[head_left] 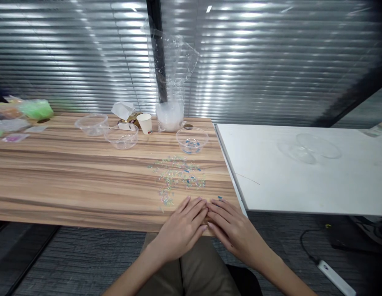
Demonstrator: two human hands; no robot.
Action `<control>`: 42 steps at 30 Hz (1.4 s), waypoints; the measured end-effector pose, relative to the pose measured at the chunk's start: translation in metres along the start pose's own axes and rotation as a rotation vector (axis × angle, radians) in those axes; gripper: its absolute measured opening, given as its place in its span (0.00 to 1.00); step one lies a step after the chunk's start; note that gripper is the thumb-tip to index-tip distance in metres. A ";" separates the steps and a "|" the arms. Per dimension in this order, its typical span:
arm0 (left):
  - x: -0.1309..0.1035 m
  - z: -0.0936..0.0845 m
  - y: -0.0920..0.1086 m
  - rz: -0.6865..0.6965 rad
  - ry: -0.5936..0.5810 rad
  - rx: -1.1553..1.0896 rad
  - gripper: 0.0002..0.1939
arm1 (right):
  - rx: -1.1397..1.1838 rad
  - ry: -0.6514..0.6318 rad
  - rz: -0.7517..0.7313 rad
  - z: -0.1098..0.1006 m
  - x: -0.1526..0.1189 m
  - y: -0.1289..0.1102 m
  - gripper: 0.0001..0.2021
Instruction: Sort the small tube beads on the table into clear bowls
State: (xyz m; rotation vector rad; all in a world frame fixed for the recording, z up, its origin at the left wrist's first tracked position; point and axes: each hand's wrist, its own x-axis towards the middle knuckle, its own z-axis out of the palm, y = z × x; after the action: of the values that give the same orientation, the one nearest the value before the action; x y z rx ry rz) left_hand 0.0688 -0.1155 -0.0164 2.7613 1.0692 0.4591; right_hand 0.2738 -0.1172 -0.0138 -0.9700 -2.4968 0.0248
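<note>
My left hand [184, 225] rests at the table's front edge, palm down, fingers stretched out. Beside it lies my right hand [235, 230], also palm down with its fingers extended. The fingertips of both hands meet, and whatever lies under them is hidden. A few small blue pieces [220, 198] show just beyond my right fingertips. Ahead of my left hand, many tiny tube-like beads [175, 176], pale green and clear with some blue, are scattered on the wood. Behind them stands a clear plastic bowl [192, 142] with blue pieces at its bottom.
Two more clear bowls [91, 124], a paper cup [144, 123], a tissue pack [125, 113] and a bag of stacked plastic cups [170, 113] line the back of the wooden table [70, 176]. Coloured packets [35, 109] lie far left. Clear lids [318, 146] sit on the white table [271, 189].
</note>
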 end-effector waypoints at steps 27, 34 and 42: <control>0.000 -0.002 0.000 -0.008 -0.046 -0.003 0.20 | 0.012 0.004 0.006 0.000 0.001 -0.001 0.13; 0.000 -0.001 0.000 -0.005 -0.027 0.003 0.20 | 0.015 -0.014 0.005 0.000 0.001 -0.001 0.13; 0.001 -0.002 0.001 -0.004 -0.029 0.005 0.20 | 0.014 -0.009 0.012 -0.001 0.001 -0.001 0.13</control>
State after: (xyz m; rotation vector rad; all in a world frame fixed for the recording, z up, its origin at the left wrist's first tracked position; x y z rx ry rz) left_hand 0.0691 -0.1158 -0.0138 2.7613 1.0706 0.4151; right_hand 0.2730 -0.1178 -0.0122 -0.9811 -2.4955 0.0506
